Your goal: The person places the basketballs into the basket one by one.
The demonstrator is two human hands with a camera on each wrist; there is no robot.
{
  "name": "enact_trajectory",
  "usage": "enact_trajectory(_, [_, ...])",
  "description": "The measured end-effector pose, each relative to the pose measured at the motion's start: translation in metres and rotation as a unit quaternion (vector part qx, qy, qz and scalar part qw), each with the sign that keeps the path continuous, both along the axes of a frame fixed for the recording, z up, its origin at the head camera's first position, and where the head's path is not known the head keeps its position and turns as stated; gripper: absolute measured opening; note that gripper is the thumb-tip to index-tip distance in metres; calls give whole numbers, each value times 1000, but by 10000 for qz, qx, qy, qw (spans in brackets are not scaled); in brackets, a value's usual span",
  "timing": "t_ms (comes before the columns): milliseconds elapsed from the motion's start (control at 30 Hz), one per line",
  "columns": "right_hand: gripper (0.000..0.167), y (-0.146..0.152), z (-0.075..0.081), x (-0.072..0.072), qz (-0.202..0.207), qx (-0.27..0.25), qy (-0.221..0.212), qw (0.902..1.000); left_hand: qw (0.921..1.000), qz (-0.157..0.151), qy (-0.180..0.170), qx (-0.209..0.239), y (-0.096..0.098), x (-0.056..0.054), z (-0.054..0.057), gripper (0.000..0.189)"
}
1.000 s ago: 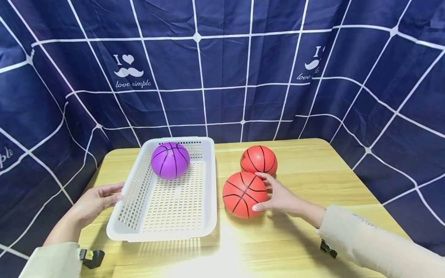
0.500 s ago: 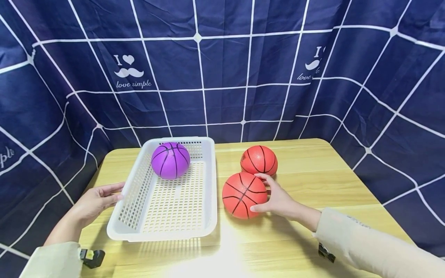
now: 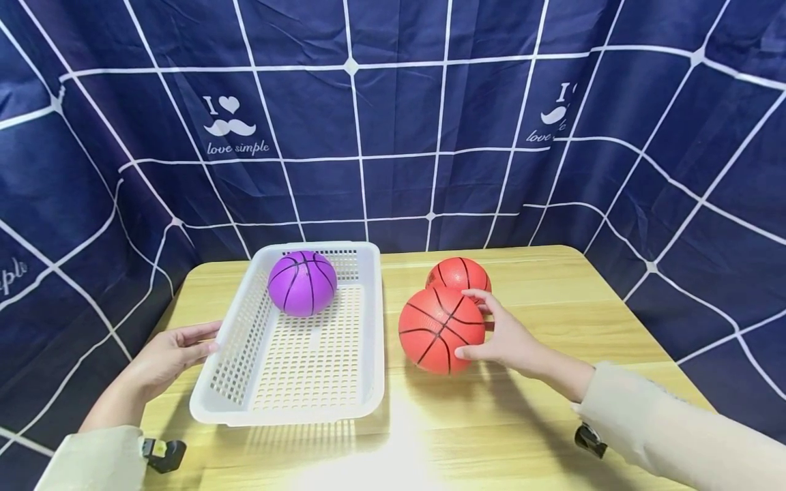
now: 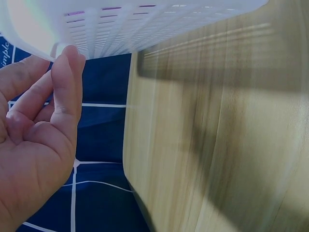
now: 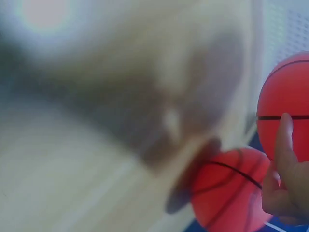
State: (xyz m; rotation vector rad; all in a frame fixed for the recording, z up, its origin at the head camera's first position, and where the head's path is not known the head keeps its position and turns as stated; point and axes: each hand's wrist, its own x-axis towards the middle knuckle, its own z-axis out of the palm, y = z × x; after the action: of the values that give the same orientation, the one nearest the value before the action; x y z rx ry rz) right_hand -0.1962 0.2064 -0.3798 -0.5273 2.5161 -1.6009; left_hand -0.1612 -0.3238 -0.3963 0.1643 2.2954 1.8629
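In the head view, my right hand (image 3: 512, 344) grips the near orange-red toy basketball (image 3: 437, 334) from its right side, thumb in front and fingers behind. A shadow lies on the table below this ball, which appears raised. Partly hidden behind it is a second orange-red basketball (image 3: 459, 274); the right wrist view shows that ball (image 5: 229, 193) below the held one (image 5: 287, 94). My left hand (image 3: 168, 358) pinches the left rim of a white perforated plastic basket (image 3: 371, 341). A purple basketball (image 3: 302, 283) lies at the basket's far end.
The light wooden table (image 3: 552, 293) carries the basket on its left and the second orange-red ball right of centre. A dark blue curtain (image 3: 393, 136) with white grid lines stands behind the table and along both sides.
My right hand has lifted the near orange-red basketball and moved it slightly right, covering more of the second one. My left hand and the basket stay in place.
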Motion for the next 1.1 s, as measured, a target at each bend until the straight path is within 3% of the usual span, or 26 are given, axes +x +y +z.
enact_trajectory(233, [89, -7, 38, -4, -15, -3, 286, 9996, 10000, -9, 57, -53, 0, 0, 0, 56])
enact_trajectory(500, [87, -27, 60, -11, 283, -273, 379, 9985, 10000, -6, 74, -26, -1, 1, 0, 56])
enact_trajectory(867, [90, -74, 71, -14, 708, -222, 242, 9969, 9999, -24, 118, -27, -1, 1, -1, 56])
enact_trajectory(1100, [88, -106, 67, -17, 1033, -196, 223, 9942, 9999, -78, 116, -21, -1, 1, -1, 56])
